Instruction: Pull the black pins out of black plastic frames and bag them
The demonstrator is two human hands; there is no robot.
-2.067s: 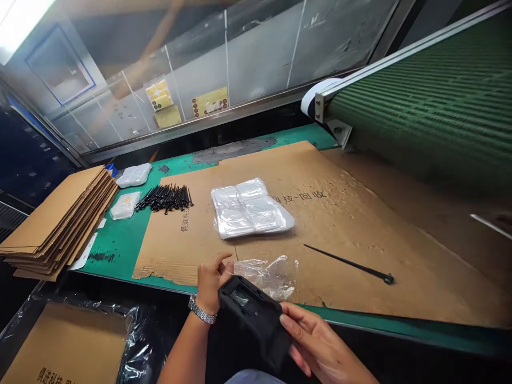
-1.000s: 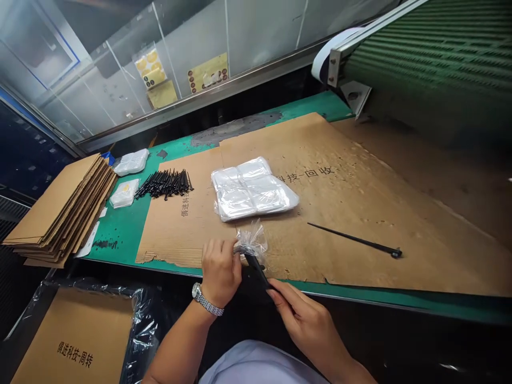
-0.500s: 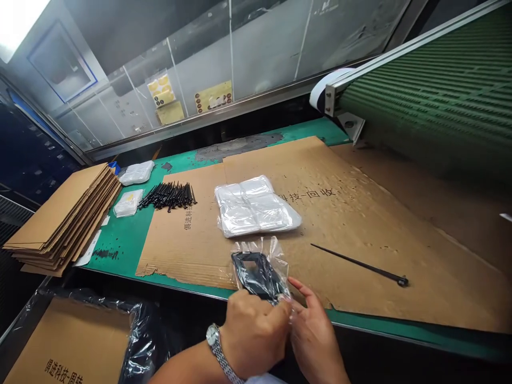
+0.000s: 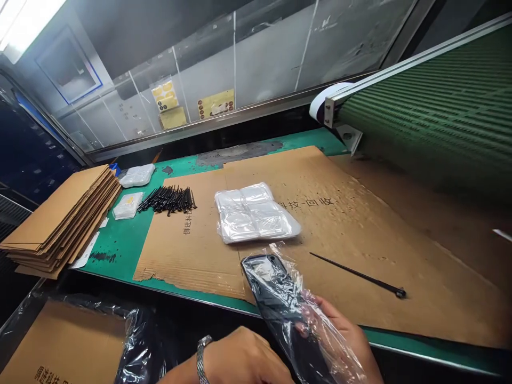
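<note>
Our right hand point(image 4: 340, 325) grips a black casing point(image 4: 272, 293) in a clear plastic bag point(image 4: 336, 357); whether our left hand point(image 4: 240, 360) grips, we cannot tell.

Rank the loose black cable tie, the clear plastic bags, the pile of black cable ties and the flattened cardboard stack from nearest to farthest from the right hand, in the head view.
From the right hand:
1. Loose black cable tie: ahead, on the cardboard sheet.
2. Clear plastic bags: ahead-left, mid-sheet.
3. Pile of black cable ties: farther left, at the sheet's edge.
4. Flattened cardboard stack: far left.

room over cardboard sheet point(image 4: 352, 229), right — black cable tie point(image 4: 356, 275) blocking
</note>
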